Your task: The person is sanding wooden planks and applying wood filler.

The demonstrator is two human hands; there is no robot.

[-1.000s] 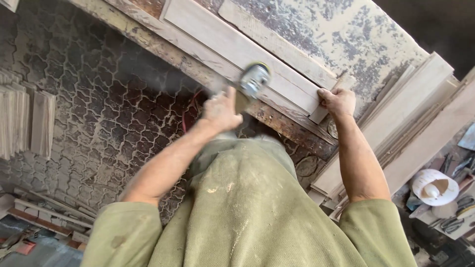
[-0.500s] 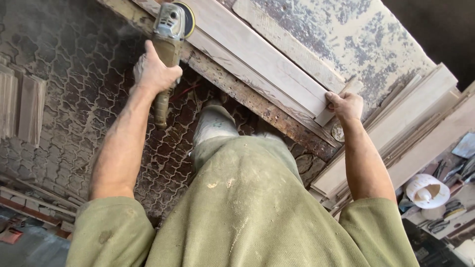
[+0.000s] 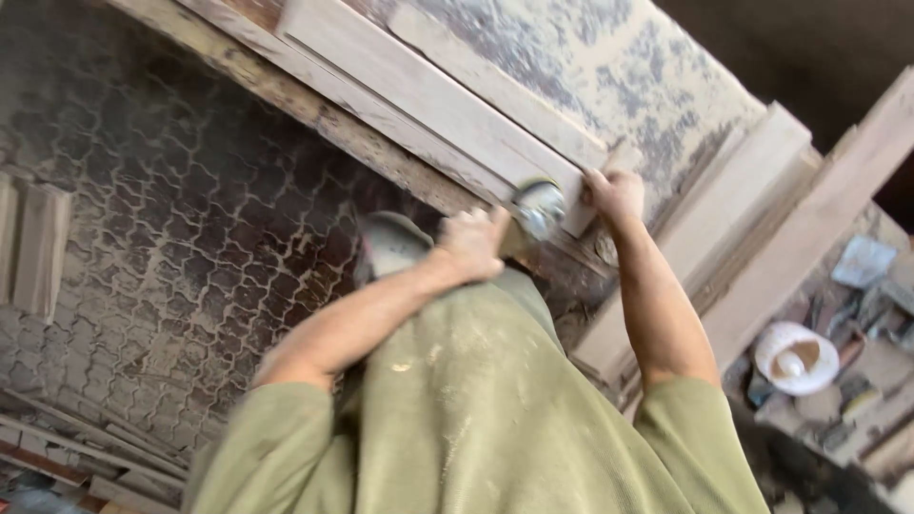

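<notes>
1. Head view: the left hand [image 3: 473, 243] is wrapped tight around the grinder [image 3: 535, 211], whose blurred head sits at the near end of the board [image 3: 428, 95].
2. The right hand [image 3: 617, 193] presses on that board end, fingers curled over its edge, just beside the grinder.
3. The board lies along the dusty counter [image 3: 609, 67].
4. More planks [image 3: 762, 219] lean at the right; patterned floor [image 3: 190, 238] below.

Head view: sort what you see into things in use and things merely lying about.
In use: left hand gripping angle grinder; right hand steadying wooden board; workbench.
Lying about: white tub; leaning planks; stacked wood strips.
</notes>
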